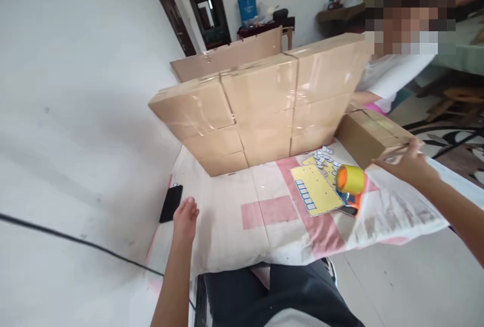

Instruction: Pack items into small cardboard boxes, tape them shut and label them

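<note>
- The cardboard box lay right of centre in the frame, its long axis slanting from upper left to lower right, with its near end toward the lower right.
- The right hand touched that near end, thumb and fingers set wide apart; whether they gripped it, I could not tell.
- The left hand, left of centre, had its fingers curled in narrowly, just beside a black phone.
- A large cardboard stack stood on edge across the upper middle, its long axis rising slightly toward the right.
- A yellow tape roll lay on its side below the box, its orange core facing left, beside a yellow sheet.
- Another person's white sleeve showed at upper right.
</note>
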`<state>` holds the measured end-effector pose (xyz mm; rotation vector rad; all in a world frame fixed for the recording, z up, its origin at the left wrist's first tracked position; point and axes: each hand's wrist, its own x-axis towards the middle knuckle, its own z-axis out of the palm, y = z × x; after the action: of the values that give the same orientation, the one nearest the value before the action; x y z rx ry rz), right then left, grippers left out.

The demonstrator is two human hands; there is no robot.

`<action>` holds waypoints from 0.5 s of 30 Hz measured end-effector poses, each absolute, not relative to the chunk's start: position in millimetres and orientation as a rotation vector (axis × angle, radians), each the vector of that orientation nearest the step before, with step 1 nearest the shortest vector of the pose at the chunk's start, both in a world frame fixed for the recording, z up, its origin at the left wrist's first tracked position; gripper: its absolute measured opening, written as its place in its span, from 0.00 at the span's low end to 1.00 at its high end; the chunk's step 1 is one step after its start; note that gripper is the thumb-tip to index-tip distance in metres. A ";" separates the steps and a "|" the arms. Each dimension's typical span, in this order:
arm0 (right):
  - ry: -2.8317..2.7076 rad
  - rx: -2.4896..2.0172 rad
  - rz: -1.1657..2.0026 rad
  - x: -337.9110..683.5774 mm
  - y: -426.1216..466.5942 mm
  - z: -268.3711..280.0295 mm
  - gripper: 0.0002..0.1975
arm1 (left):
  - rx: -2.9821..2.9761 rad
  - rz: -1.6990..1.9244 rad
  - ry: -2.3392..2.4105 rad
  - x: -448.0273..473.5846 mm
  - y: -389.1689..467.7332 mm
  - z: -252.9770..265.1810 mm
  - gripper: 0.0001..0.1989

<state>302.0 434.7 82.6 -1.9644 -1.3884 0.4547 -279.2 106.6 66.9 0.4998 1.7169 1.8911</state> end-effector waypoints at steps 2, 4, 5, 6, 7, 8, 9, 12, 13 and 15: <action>-1.420 -1.853 0.278 293.8 416.9 102.3 0.59 | 0.504 1.894 1.460 -306.0 109.7 76.4 0.26; -1.546 -1.562 0.024 264.8 390.4 112.8 0.48 | 0.511 1.880 1.253 -327.0 111.7 81.3 0.30; -1.664 -1.399 -0.047 241.9 375.1 112.0 0.39 | 0.509 1.866 1.176 -335.5 113.0 81.8 0.33; -1.814 -1.277 -0.081 214.1 359.1 106.7 0.31 | 0.505 1.845 1.115 -343.0 115.1 81.4 0.35; -1.942 -1.158 -0.073 182.6 342.6 96.8 0.25 | 0.499 1.821 1.068 -350.2 118.2 80.2 0.38; -2.072 -1.060 -0.027 148.6 326.1 83.1 0.20 | 0.490 1.796 1.036 -357.4 122.9 78.7 0.40; -2.226 -0.951 0.025 113.8 309.9 66.5 0.17 | 0.479 1.772 1.018 -365.1 129.4 77.1 0.42; -2.679 -0.694 0.184 21.1 268.0 12.0 0.19 | 0.427 1.739 1.043 -393.7 160.8 73.0 0.37; -2.783 -0.636 0.193 -1.4 257.8 -3.9 0.23 | 0.401 1.745 1.077 -405.0 174.7 71.9 0.33; -2.842 -0.670 0.148 -29.8 244.5 -27.7 0.27 | 0.339 1.772 1.170 -428.3 205.5 70.1 0.24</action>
<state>-29.8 244.5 -27.7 -0.6702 -2.8419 0.1481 -428.3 205.5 70.1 0.3393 1.1695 1.7725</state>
